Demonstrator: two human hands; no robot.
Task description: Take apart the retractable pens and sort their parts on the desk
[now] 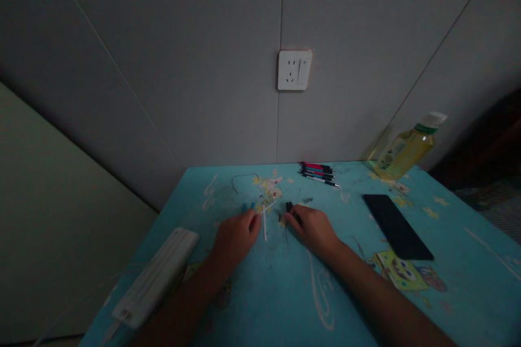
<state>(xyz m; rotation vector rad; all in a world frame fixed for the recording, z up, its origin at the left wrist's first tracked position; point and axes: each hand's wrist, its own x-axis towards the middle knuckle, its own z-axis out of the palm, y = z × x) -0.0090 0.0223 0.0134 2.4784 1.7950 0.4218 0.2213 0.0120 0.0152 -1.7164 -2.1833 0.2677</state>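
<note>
My left hand (238,233) is closed in a pinch, and a thin white tube, like a pen refill (269,206), sticks out from its fingertips toward the right. Beneath that tube another thin white tube (265,223) lies on the table. Small blue pieces (248,207) sit just beyond the left fingers. My right hand (312,226) rests on the table with its fingers curled; what they hold, if anything, is hidden. Small black pieces (289,206) show at its fingertips, touching or just beside them. A few small dark springs or bits (308,200) lie beyond this hand.
Several pens (317,172) lie in a row at the back edge by the wall. A bottle of yellow liquid (405,153) stands back right. On the right lies a dark phone-like slab (396,226); a white power strip (157,276) is on the left. The patterned blue tablecloth (280,298) covers the table.
</note>
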